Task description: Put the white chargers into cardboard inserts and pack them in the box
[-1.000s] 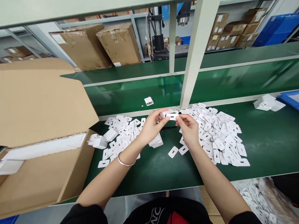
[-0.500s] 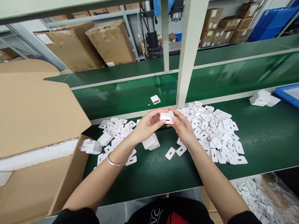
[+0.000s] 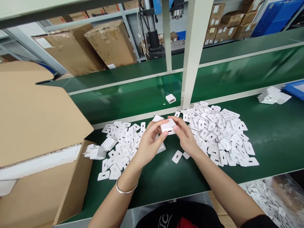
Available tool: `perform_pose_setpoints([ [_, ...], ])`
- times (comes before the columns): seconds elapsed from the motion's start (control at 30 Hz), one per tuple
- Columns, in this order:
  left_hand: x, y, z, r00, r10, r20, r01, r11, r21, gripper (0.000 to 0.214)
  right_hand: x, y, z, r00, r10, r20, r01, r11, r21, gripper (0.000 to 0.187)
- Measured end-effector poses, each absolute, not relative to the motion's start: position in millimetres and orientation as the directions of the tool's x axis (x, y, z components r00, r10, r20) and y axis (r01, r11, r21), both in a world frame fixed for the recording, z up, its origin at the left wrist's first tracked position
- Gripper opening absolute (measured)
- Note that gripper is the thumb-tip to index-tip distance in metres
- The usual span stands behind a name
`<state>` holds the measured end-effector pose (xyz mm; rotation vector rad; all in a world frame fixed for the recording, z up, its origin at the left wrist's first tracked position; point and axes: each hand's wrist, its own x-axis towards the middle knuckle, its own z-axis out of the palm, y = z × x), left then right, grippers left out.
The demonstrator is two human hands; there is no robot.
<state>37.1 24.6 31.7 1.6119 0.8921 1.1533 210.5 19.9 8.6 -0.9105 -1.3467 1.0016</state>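
A white charger housing [image 3: 167, 124] with a slotted face is held between my two hands, above the green bench. My left hand [image 3: 149, 142], with a bangle at its wrist, is closed with thumb and fingers on the housing's left side. My right hand [image 3: 186, 136] pinches its right side near the slotted face. Below my left hand, some white pieces are partly hidden. Loose slotted white plates [image 3: 216, 133] form a pile to the right of my right hand, and a smaller plate pile [image 3: 124, 142] lies left of my left hand. One single plate [image 3: 177, 156] rests in front.
An open cardboard box [image 3: 73, 186] stands at the left. White plug adapters [image 3: 95, 152] lie beside it. A white post [image 3: 193, 53] rises behind my hands. Another housing [image 3: 170, 98] sits beyond the rail, and more white adapters [image 3: 270, 95] are at the right.
Both hands, still on the charger housing, sit slightly lower in view. My left forearm has swung to the right, uncovering more of the left plate pile. The camera view has shifted a little.
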Motion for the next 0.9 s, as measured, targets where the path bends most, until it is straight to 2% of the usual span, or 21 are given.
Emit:
perform_pose_setpoints([
  [0.23, 20.4, 13.6, 30.0, 0.280, 0.915, 0.289, 0.038, -0.312, 0.949, 0.035, 200.5, 13.9, 7.1, -0.119, 0.928, 0.352, -0.123, 0.338, -0.933, 0.039],
  [0.47, 34.4, 20.6, 25.2, 0.242, 0.895, 0.374, 0.018, -0.389, 0.921, 0.033, 205.6, 16.8, 9.5, -0.023, 0.928, 0.373, -0.077, 0.370, -0.926, 0.045],
  [0.63, 42.2, 21.8, 29.0, 0.234, 0.883, 0.407, -0.012, -0.416, 0.909, 0.030, 206.9, 17.1, 12.4, 0.014, 0.910, 0.414, -0.070, 0.414, -0.907, 0.039],
  [0.9, 31.8, 16.4, 36.1, 0.311, 0.856, 0.413, 0.087, -0.458, 0.884, 0.033, 203.9, 12.1, 10.7, 0.014, 0.894, 0.448, -0.029, 0.448, -0.893, 0.043],
])
